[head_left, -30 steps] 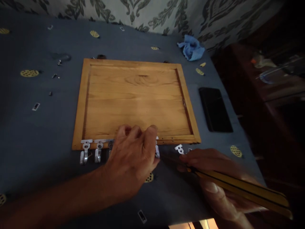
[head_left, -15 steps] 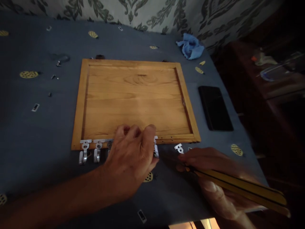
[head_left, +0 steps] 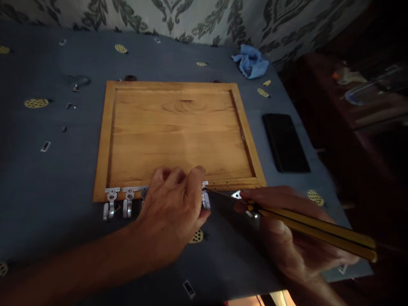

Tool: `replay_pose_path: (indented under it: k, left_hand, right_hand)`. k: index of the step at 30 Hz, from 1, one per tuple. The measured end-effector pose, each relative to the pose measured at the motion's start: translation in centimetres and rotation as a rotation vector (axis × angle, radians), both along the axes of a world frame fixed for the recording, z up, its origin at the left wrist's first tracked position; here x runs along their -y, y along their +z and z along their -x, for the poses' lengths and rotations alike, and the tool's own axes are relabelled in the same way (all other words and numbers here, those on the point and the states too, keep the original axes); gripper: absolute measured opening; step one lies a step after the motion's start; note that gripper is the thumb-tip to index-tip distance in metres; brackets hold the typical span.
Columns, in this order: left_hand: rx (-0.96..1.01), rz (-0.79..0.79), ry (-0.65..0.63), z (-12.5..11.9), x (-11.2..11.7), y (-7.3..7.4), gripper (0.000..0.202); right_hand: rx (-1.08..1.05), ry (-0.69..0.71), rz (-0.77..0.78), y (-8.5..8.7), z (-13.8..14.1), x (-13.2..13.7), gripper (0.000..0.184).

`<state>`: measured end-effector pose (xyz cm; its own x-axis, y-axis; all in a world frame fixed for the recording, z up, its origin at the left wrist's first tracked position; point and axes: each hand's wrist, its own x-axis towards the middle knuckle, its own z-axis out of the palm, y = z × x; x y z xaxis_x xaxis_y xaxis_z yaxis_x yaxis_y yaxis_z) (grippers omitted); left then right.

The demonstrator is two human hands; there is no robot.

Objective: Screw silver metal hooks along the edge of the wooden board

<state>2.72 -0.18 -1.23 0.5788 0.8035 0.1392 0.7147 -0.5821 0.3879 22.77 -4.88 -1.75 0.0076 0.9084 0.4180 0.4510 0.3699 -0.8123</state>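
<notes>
A framed wooden panel (head_left: 178, 131) lies flat, with a silver metal hook rail (head_left: 128, 196) along its near edge. My left hand (head_left: 174, 212) lies over the middle of this rail with curled fingers, gripping it against the wood and hiding several of its parts. In my right hand (head_left: 287, 229) is a screwdriver (head_left: 312, 225) with a yellow and black handle. Its thin shaft points left, and the tip is at the rail's right end, beside my left thumb. Partly behind my right fingers, a loose metal hook piece (head_left: 236, 194) rests on the cloth.
Right of the panel lies a black phone-like slab (head_left: 286, 143). A crumpled blue cloth (head_left: 251, 62) sits at the back right. Small screws (head_left: 75, 88) and bits of metal are scattered at the left on the grey patterned tablecloth (head_left: 63, 178). A patterned curtain-like fabric (head_left: 204, 19) hangs behind.
My right hand has brought the screwdriver left, and its tip now meets the rail's right end. My left hand keeps its place on the rail. The view has shifted slightly.
</notes>
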Motion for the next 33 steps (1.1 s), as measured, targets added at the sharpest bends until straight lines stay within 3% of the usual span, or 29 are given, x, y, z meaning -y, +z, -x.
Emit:
replay_pose_path:
  k: [11,21,33]
  left_hand:
    - [0.031,0.057,-0.025,0.4,0.0,0.5,0.066]
    - [0.031,0.131,-0.029,0.1,-0.4,0.4,0.068]
    - [0.04,0.11,-0.026,0.1,-0.4,0.3,0.066]
  right_hand:
    - [0.08,0.003,0.02,1.0,0.1,0.0,0.027]
    - [0.142,0.072,0.029,0.4,-0.9,0.5,0.038]
    - [0.125,0.008,0.027,0.3,-0.3,0.4,0.029]
